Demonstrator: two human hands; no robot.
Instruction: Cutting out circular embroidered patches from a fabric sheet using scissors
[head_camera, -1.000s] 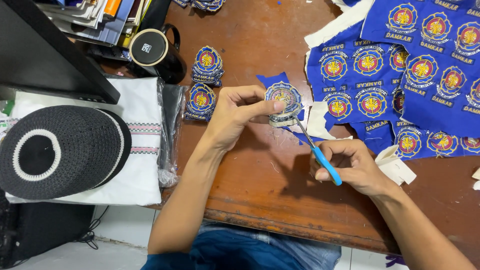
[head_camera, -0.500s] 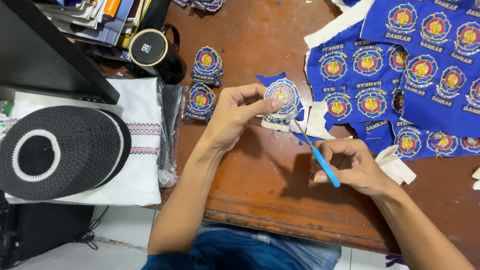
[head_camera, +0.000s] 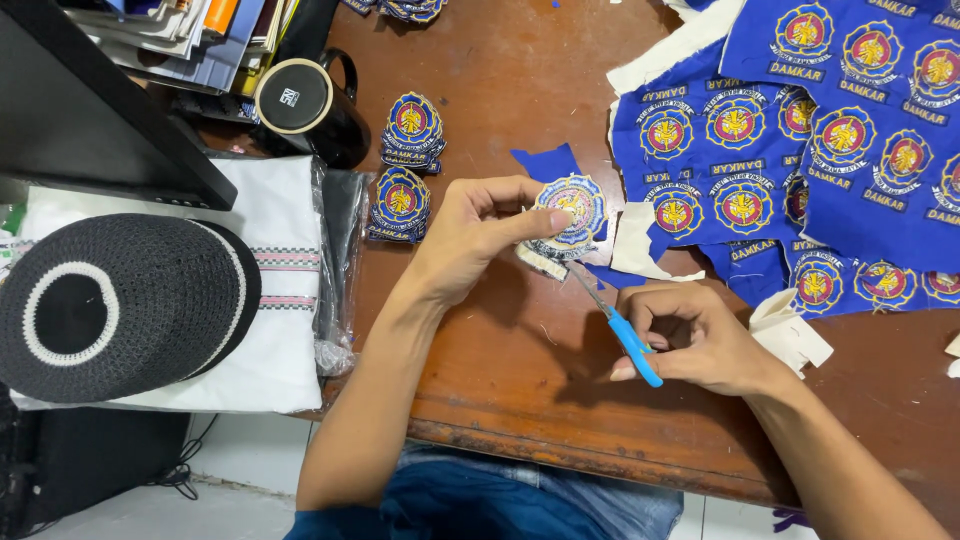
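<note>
My left hand (head_camera: 475, 235) pinches a round embroidered patch (head_camera: 570, 208) between thumb and fingers, holding it above the brown wooden table (head_camera: 520, 100). A strip of white backing hangs from the patch's lower edge. My right hand (head_camera: 700, 340) grips small blue-handled scissors (head_camera: 620, 330), and their thin blades point up-left to the patch's lower rim. Both forearms reach in from the bottom of the view.
Blue cloth sheets (head_camera: 830, 130) bearing several uncut patches cover the right side. Two stacks of cut patches (head_camera: 405, 165) lie left of my hands. A black mug (head_camera: 300, 105), a black-and-white knitted cap (head_camera: 110, 300) on folded white cloth, and a dark monitor (head_camera: 90, 110) fill the left.
The scissors' blades have shifted a little along the patch's lower edge, and my left hand has turned the patch slightly. Both hands stay in the same place.
</note>
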